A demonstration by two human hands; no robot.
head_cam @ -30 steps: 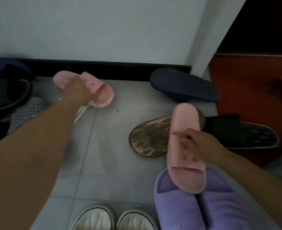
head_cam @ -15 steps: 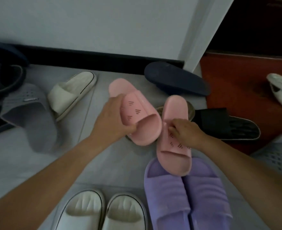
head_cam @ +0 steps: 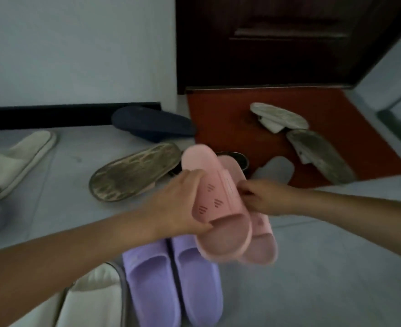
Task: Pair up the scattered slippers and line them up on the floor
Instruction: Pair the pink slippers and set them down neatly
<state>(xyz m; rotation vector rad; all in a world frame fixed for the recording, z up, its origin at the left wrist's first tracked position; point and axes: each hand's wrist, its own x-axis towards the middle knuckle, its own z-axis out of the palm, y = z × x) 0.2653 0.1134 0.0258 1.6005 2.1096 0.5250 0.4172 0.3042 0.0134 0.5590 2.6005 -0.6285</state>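
Two pairs, the white pair [head_cam: 88,300] and purple pair [head_cam: 171,279], stand aligned at 6 o'clock, while I hold the pink slippers [head_cam: 218,185] together at centre, left hand [head_cam: 180,204] gripping one, right hand [head_cam: 263,199] pinching the other, and the loose slippers [head_cam: 133,171] from 9 to 2 o'clock are not yet paired.

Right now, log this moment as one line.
left hand grips front pink slipper | right hand grips rear pink slipper | purple slipper pair lined up

The held slippers [head_cam: 218,197] overlap above the floor [head_cam: 324,267], just behind a side-by-side pair [head_cam: 152,274]. An overturned slipper [head_cam: 133,171] lies left of them; the mat [head_cam: 230,109], behind right, seemingly bears three more.
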